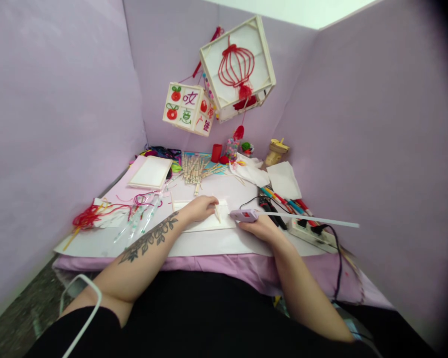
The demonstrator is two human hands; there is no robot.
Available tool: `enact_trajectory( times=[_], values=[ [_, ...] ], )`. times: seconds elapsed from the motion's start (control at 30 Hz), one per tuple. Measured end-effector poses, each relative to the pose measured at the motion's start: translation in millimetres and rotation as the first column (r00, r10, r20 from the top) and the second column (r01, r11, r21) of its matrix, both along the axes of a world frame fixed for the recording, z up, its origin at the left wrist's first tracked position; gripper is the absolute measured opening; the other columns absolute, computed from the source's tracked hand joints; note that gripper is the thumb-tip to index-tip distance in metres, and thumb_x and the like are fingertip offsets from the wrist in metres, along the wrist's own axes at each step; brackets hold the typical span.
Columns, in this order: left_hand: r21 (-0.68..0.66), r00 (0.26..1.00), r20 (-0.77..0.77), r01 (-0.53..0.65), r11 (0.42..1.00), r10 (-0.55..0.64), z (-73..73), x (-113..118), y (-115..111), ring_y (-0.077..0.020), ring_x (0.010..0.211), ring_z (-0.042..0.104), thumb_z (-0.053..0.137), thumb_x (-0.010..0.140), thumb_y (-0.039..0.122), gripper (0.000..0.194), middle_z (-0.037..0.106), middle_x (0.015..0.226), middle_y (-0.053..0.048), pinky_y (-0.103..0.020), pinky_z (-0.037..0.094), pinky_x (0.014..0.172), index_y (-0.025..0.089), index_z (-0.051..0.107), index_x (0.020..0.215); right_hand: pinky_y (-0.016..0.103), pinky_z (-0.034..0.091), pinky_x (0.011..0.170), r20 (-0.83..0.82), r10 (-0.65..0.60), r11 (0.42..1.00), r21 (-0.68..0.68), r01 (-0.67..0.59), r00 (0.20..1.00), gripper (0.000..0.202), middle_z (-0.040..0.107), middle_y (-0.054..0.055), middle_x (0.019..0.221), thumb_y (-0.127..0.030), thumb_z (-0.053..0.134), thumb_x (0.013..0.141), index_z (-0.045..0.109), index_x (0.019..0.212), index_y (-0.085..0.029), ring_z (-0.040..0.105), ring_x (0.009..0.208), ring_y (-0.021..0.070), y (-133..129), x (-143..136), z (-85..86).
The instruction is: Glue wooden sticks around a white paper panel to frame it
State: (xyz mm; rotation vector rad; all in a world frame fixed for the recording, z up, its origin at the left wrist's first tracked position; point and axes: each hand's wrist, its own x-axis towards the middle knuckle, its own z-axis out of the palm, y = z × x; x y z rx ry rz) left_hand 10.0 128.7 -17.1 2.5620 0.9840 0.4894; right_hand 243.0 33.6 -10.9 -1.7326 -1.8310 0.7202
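Where the desk begins on the left, a tangle of red yarn lies near its edge, with clear plastic packets just to the right and a white, wood-framed panel farther back. Next along, a heap of thin wooden sticks sits toward the rear, below a hanging box lantern decorated with red fruit and characters. In front of the heap, the left hand rests over a flat white rectangular panel at the near middle of the desk, its fingertips pinching the upper end of a short wooden stick that slants across the panel. Behind stands a red cylinder, and above hangs a larger box lantern bearing a red lantern motif. At the panel's right end, the right hand is wrapped around a lavender glue gun whose nozzle points left; a long white glue stick juts from its back. Just beyond that hand lie dark-handled pliers, then a white power strip with black plugs near the right edge.
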Motion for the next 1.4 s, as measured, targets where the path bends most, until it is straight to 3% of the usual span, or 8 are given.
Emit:
enact_trajectory(
  times=[0.87,1.07,1.4],
  values=[
    [0.006,1.000,-0.006,0.001,1.000,-0.001,-1.7,-0.3,1.1,-0.0212,0.103,0.062,0.052,0.080,0.016,0.031,0.068,0.110,-0.007,-0.030,0.045,0.093,0.016,0.063,0.109,0.026,0.039,0.057,0.010,0.023,1.000,-0.007,-0.023,1.000,0.016,0.063,0.003,0.072,-0.033,0.062,0.070,0.061,0.072,-0.017,0.055,0.064,0.0167,-21.7,1.6,-1.1],
    [0.001,1.000,-0.008,-0.003,1.000,0.003,-0.6,-0.4,0.3,-0.0208,0.102,0.062,0.052,0.080,0.018,0.031,0.068,0.109,-0.007,-0.030,0.045,0.093,0.017,0.063,0.109,0.026,0.041,0.061,0.004,0.018,1.000,-0.024,-0.017,1.000,0.019,0.066,0.003,0.078,-0.032,0.062,0.070,0.064,0.079,-0.016,0.057,0.068,0.0174,-24.7,3.3,-3.0],
    [-0.001,0.999,-0.007,0.044,0.999,-0.044,-5.4,-3.2,4.7,-0.0234,0.103,0.061,0.065,0.077,0.030,0.040,0.066,0.113,-0.009,-0.031,0.045,0.091,0.015,0.061,0.113,0.026,0.041,0.062,0.033,0.050,0.998,-0.051,-0.048,0.998,0.019,0.066,0.004,0.079,-0.031,0.062,0.070,0.064,0.080,-0.015,0.058,0.070,0.0182,-25.1,4.3,-1.8]
  ],
)
